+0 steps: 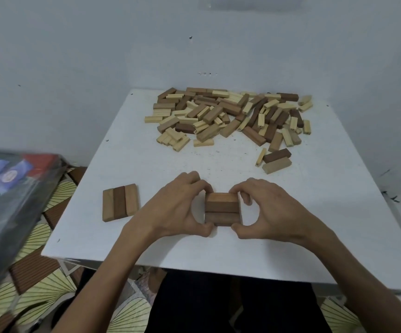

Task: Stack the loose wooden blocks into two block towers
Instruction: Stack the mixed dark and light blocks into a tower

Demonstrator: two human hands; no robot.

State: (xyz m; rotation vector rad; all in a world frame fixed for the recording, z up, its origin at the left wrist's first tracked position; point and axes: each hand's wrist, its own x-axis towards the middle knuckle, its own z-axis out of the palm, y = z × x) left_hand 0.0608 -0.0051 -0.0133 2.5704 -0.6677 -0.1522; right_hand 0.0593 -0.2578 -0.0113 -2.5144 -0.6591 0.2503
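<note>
Wooden blocks (228,116) lie heaped at the white table's (146,152) far side, while the left hand (177,207) and right hand (266,207) clasp a short tower (222,209) at near centre, apparently squaring its layers; a three-block row (120,203) lies to its left.

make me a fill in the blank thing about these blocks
The flat row holds ___ blocks.
Its middle block is ___ than its neighbours.
The loose pile lies on a ___ table.
The small stack stands to the row's ___.
Missing: three; darker; white; right
</note>
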